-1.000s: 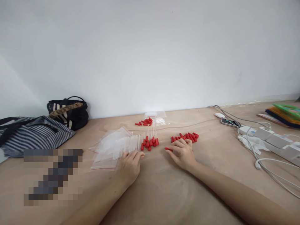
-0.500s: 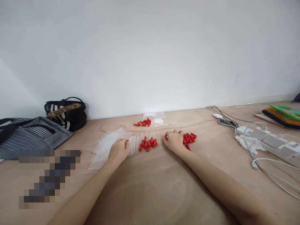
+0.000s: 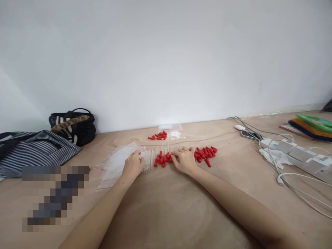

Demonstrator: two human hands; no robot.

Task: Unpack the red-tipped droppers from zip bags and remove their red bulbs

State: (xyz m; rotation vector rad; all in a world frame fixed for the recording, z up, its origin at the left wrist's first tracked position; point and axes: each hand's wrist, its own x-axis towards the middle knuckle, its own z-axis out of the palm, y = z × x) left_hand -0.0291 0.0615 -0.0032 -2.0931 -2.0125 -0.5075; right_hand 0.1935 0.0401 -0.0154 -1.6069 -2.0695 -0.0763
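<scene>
My left hand (image 3: 133, 164) rests at the left end of a row of clear thin tubes (image 3: 149, 159), its fingers bent and the thumb apart, with no object visible in it. To the right of these lie clear droppers with red rubber bulbs (image 3: 163, 159) on their near ends. My right hand (image 3: 185, 159) is at the right end of that group, thumb and forefinger around what looks like a red rubber bulb, partly hidden by the fingers. A pile of loose red rubber bulbs (image 3: 206, 152) lies just right of my right hand.
Clear zip bags (image 3: 116, 159) lie left of the tubes. Farther back are more red bulbs (image 3: 158, 136) and a clear bag (image 3: 173, 130). A striped bag (image 3: 38, 150) and a black bag (image 3: 84, 128) stand left; a power strip (image 3: 301, 159) with cables lies right.
My right hand has moved left from the pile of loose bulbs to the droppers, uncovering more of the pile. My left hand stays by the tubes, shifted slightly.
</scene>
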